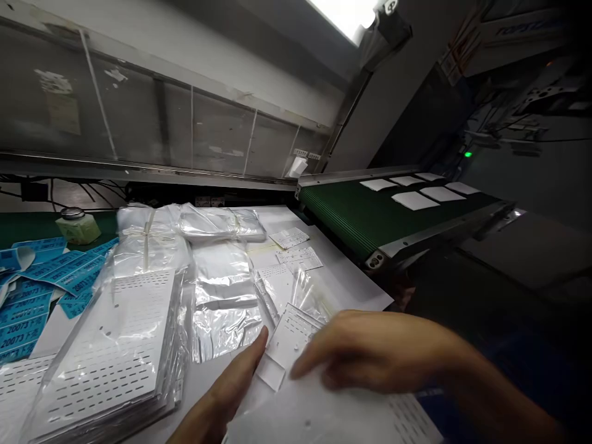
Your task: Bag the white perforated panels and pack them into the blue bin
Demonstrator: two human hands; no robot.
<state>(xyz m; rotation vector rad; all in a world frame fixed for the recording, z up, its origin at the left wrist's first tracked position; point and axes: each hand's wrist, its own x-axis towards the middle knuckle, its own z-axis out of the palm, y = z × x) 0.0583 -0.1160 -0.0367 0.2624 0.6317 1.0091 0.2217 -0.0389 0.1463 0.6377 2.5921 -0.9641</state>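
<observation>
At the bottom centre my left hand [226, 388] holds a white slotted panel [289, 339] by its left edge, thumb up, the other fingers hidden. A small square flap [270, 372] shows at the panel's lower end. My right hand [370, 351], smeared by motion, reaches across from the right with bent fingers over the panel. Whether those fingers grip anything is unclear. Below both hands is another white panel [333, 413] with slots at its right side, partly cut off by the frame. Clear plastic [309, 293] and more slotted pieces lie just beyond the hands.
Bagged slotted panels [124, 345] are stacked at left, beside bundled clear bags [222, 222] and flat bags [226, 308]. Blue printed labels [28, 308] and a small jar [78, 226] lie far left. A green conveyor belt [342, 213] carries several white pieces at right.
</observation>
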